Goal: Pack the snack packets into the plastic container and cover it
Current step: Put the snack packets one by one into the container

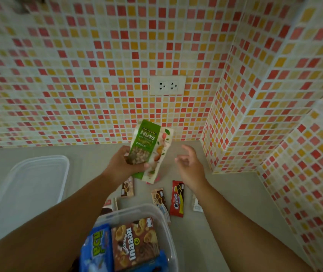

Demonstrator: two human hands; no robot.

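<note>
My left hand (124,163) grips a green and white nuts packet (149,150), lifted above the counter near the back wall. My right hand (191,166) hovers just right of it, fingers relaxed and holding nothing. The clear plastic container (168,232) sits at the bottom centre and holds a brown snack box (135,244) and a blue packet (95,250). Its clear lid (39,173) lies on the counter to the left. Several small packets lie between hands and container, among them a red cookie packet (177,199) and a brown one (127,187).
The grey counter (225,222) ends at mosaic-tiled walls behind and to the right, where a tiled corner (235,118) juts out. A double wall socket (167,85) sits above the nuts packet. A white packet (197,205) lies partly under my right forearm.
</note>
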